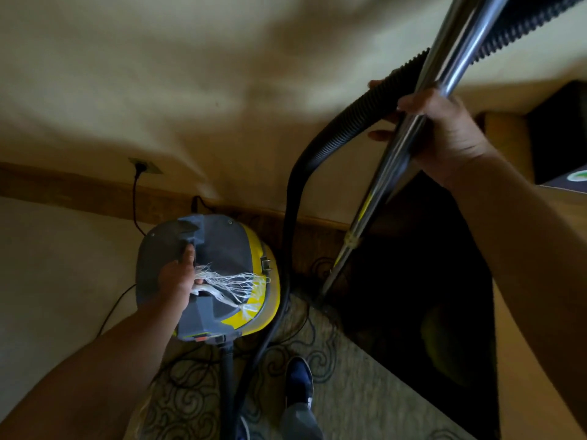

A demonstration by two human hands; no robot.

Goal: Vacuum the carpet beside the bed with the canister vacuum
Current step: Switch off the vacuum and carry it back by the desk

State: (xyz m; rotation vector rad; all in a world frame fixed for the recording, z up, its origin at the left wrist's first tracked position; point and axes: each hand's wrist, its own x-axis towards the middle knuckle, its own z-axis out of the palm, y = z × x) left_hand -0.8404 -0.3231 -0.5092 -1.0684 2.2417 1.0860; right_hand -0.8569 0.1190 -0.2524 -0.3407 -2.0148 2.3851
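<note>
1. Down by the wall, the canister vacuum [219, 274], grey on top with a yellow body, is over the patterned carpet [333, 376]; whether it rests on the carpet or hangs just above it cannot be told.
2. The left hand [178, 277] has its grip closed around the vacuum's dark top handle [189, 239], thumb lying along it; frayed white strings [232, 281] trail from under the hand across the lid.
3. The right hand [444, 134] is raised high and clenched on both the shiny metal wand [413, 134] and the black ribbed hose [359, 112], holding the two together.
4. The hose arcs down from that hand and drops beside the canister's right flank.
5. The wand slants down to the carpet's edge, beside a dark gap [413, 281].
6. A black power cord [135, 198] runs from a wall socket [144, 166] down toward the vacuum.
7. A foot in a dark blue shoe [298, 379] stands on the carpet, near the canister.
</note>
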